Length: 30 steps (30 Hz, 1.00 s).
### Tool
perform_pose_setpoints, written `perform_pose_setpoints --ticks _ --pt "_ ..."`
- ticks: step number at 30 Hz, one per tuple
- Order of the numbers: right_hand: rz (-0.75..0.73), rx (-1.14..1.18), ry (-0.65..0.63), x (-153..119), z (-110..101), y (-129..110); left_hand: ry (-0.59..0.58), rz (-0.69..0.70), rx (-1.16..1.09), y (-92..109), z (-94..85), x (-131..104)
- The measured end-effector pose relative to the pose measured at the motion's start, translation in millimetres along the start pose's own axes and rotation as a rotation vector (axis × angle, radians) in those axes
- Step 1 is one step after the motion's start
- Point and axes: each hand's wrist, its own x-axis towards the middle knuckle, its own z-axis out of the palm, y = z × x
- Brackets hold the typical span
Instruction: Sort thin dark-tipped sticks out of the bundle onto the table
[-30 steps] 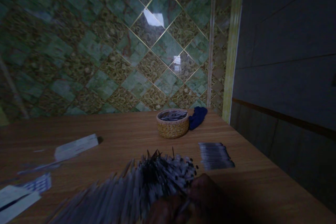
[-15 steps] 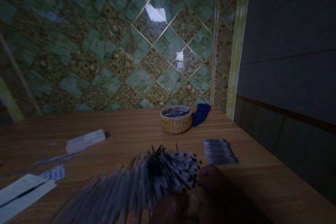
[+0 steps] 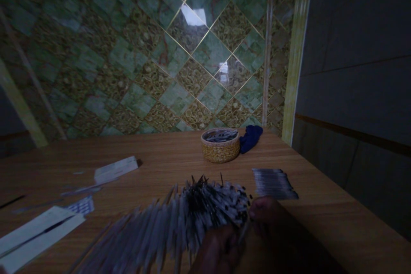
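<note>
A large heap of thin pale sticks with dark tips, like pens or refills (image 3: 160,227), spreads over the table's front middle. At its right front edge my left hand (image 3: 218,246) is closed. Just right of it, my right hand (image 3: 268,214) is also closed, beside the heap's dark ends. A thin pale stick (image 3: 244,229) runs between the two hands, its ends hidden by the fingers. Behind my right hand lies a neat row of similar sticks (image 3: 274,184). The image is dark and the fingers are partly blurred.
A woven basket (image 3: 220,147) holding similar sticks stands at the back, with a dark blue cloth (image 3: 251,138) beside it. To the left lie a long white box (image 3: 116,169), an opened pale carton (image 3: 41,235) and thin strips. A tiled wall (image 3: 176,60) rises behind the table (image 3: 160,150).
My left hand has risen a little into view beside the heap, and the thin stick between the hands shows more clearly. The whole view has shifted slightly.
</note>
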Motion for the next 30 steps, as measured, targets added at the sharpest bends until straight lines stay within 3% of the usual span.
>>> perform_pose_setpoints --ticks 10,30 --pt "-0.021 0.120 -0.120 -3.6 -1.6 -11.2 -0.053 0.014 -0.066 4.5 1.0 -0.2" --pt "0.007 0.112 -0.082 -2.2 -2.3 -4.9 -0.007 0.086 0.070 4.1 -0.1 0.2"
